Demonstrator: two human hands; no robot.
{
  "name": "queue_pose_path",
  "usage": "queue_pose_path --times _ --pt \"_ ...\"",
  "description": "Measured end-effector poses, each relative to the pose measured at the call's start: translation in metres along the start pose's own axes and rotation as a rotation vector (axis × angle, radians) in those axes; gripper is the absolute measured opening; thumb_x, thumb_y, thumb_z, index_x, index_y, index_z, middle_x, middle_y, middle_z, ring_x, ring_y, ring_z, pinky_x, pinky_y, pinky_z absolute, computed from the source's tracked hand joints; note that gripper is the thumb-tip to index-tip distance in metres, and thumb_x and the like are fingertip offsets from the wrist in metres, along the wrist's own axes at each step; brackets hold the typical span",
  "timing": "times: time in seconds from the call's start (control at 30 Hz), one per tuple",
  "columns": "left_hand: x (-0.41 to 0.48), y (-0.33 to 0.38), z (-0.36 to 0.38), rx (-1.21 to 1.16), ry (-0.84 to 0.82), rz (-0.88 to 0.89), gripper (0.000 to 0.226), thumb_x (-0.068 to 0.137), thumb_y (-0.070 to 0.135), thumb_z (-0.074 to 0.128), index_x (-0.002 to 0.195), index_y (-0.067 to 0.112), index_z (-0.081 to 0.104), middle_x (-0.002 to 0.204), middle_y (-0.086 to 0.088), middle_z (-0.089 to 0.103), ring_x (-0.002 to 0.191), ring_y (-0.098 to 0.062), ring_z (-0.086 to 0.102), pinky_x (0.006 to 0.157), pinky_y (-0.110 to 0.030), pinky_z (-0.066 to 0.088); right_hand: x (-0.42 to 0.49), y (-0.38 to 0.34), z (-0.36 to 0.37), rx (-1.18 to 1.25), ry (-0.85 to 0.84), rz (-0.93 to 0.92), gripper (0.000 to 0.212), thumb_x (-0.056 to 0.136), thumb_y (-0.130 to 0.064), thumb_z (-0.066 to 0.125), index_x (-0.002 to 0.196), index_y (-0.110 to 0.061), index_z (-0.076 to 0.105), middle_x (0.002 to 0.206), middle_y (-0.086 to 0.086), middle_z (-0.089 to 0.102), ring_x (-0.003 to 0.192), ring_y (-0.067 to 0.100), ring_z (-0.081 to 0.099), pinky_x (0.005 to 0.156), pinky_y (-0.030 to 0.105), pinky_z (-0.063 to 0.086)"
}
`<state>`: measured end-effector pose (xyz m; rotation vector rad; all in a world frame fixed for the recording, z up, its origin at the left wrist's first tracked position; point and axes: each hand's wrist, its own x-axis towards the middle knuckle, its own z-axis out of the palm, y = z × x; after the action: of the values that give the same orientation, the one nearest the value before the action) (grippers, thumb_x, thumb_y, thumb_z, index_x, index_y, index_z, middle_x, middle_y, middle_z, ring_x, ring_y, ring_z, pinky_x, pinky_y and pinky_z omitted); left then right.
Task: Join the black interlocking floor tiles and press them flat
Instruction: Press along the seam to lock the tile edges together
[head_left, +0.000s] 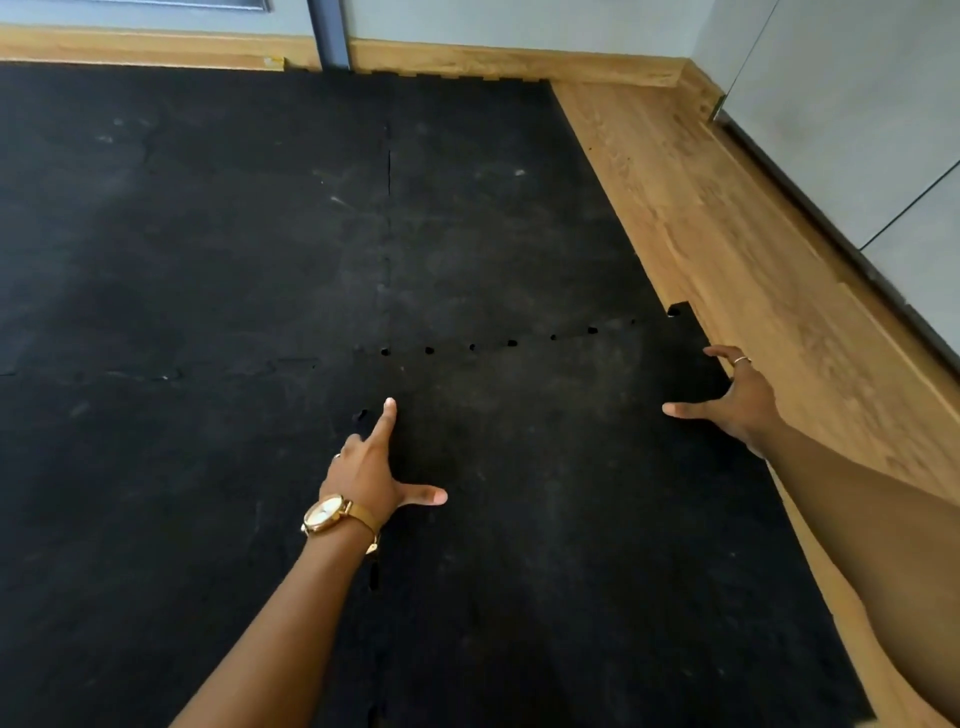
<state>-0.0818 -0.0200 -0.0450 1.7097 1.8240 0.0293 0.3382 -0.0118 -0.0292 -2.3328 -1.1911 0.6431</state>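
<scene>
Black interlocking floor tiles cover most of the floor. The nearest tile (561, 519) lies at the front right; its far seam (511, 343) and left seam (363, 415) show small dark gaps between the teeth. A joined tile (493, 218) lies beyond it, and more tiles (182, 260) spread to the left. My left hand (371, 473), with a gold watch on the wrist, rests on the near tile's left edge, forefinger stretched along the seam and thumb out. My right hand (737, 400) lies spread at the tile's right edge, fingers apart, holding nothing.
Bare wooden floor (727, 249) runs along the right of the tiles, bounded by a wooden skirting (467, 60) at the back. Grey cabinet fronts (857, 130) stand at the right. A dark upright post (328, 31) meets the back wall.
</scene>
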Motion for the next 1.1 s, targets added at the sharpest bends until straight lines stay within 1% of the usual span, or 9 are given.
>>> queue_pose_path --times 0.17,0.33,0.43,0.6,0.67,0.73,0.87,0.97,1.1 --pt "0.013 0.001 -0.002 0.027 -0.103 0.009 0.133 0.055 0.058 0.083 0.152 0.036 -0.005 0.134 -0.015 0.045 0.122 -0.033 0.048 0.096 -0.043 0.049 0.002 0.003 0.012 0.003 -0.021 0.035 0.095 0.060 -0.027 0.090 0.140 -0.024 0.040 0.148 0.015 0.038 0.136 0.036 0.035 0.107 0.050 0.036" --pt "0.022 0.001 -0.005 0.034 -0.147 0.015 0.135 0.051 0.057 0.086 0.152 0.034 -0.001 0.144 -0.014 0.039 0.128 -0.035 0.045 0.099 -0.048 0.047 0.003 0.011 0.018 0.025 -0.014 0.051 0.096 0.059 -0.027 0.090 0.140 -0.023 0.040 0.149 0.015 0.038 0.136 0.036 0.035 0.108 0.049 0.035" --pt "0.023 0.004 -0.008 0.024 -0.147 0.029 0.136 0.049 0.054 0.088 0.153 0.032 0.001 0.145 -0.014 0.040 0.127 -0.035 0.047 0.099 -0.047 0.047 0.003 0.009 0.014 0.021 -0.019 0.049 0.096 0.060 -0.027 0.090 0.141 -0.022 0.040 0.149 0.014 0.038 0.137 0.036 0.035 0.107 0.048 0.035" --pt "0.030 0.007 -0.027 0.105 -0.124 0.043 0.136 0.046 0.056 0.088 0.153 0.033 0.006 0.149 -0.010 0.037 0.134 -0.035 0.039 0.105 -0.049 0.041 -0.004 0.015 0.013 -0.085 -0.075 0.048 0.101 0.060 -0.044 0.087 0.144 -0.027 0.034 0.153 0.012 0.034 0.138 0.036 0.034 0.108 0.050 0.035" --pt "0.030 0.007 -0.035 0.127 -0.135 0.014 0.134 0.048 0.054 0.088 0.153 0.036 0.006 0.150 -0.010 0.036 0.136 -0.036 0.037 0.107 -0.051 0.039 -0.009 0.015 0.016 -0.090 -0.087 0.057 0.103 0.058 -0.048 0.086 0.144 -0.029 0.034 0.153 0.011 0.034 0.139 0.035 0.034 0.109 0.050 0.035" --pt "0.029 0.006 -0.032 0.131 -0.151 -0.014 0.134 0.050 0.053 0.088 0.152 0.038 0.003 0.148 -0.013 0.036 0.133 -0.038 0.039 0.105 -0.052 0.040 -0.011 0.012 0.015 -0.090 -0.087 0.053 0.103 0.057 -0.048 0.087 0.144 -0.029 0.035 0.153 0.011 0.035 0.138 0.035 0.035 0.109 0.050 0.035" --pt "0.027 0.004 -0.016 0.105 -0.167 -0.030 0.133 0.053 0.053 0.087 0.152 0.039 0.000 0.147 -0.018 0.035 0.129 -0.041 0.043 0.102 -0.052 0.042 -0.003 0.003 0.007 -0.093 -0.070 0.028 0.100 0.060 -0.041 0.088 0.144 -0.025 0.036 0.149 0.014 0.039 0.135 0.035 0.038 0.105 0.045 0.037" --pt "0.024 0.005 -0.010 0.080 -0.173 -0.028 0.130 0.057 0.052 0.085 0.152 0.039 -0.003 0.145 -0.019 0.036 0.124 -0.041 0.047 0.098 -0.051 0.046 0.000 -0.001 0.006 -0.119 -0.058 0.033 0.104 0.058 -0.043 0.088 0.145 -0.027 0.034 0.151 0.015 0.037 0.137 0.037 0.035 0.110 0.049 0.035" --pt "0.023 0.002 -0.004 0.074 -0.166 -0.002 0.132 0.057 0.055 0.084 0.151 0.040 -0.007 0.138 -0.018 0.040 0.119 -0.037 0.050 0.096 -0.049 0.048 -0.001 0.005 0.008 -0.134 -0.076 0.061 0.106 0.058 -0.044 0.088 0.147 -0.027 0.032 0.151 0.016 0.036 0.138 0.038 0.035 0.109 0.051 0.035"
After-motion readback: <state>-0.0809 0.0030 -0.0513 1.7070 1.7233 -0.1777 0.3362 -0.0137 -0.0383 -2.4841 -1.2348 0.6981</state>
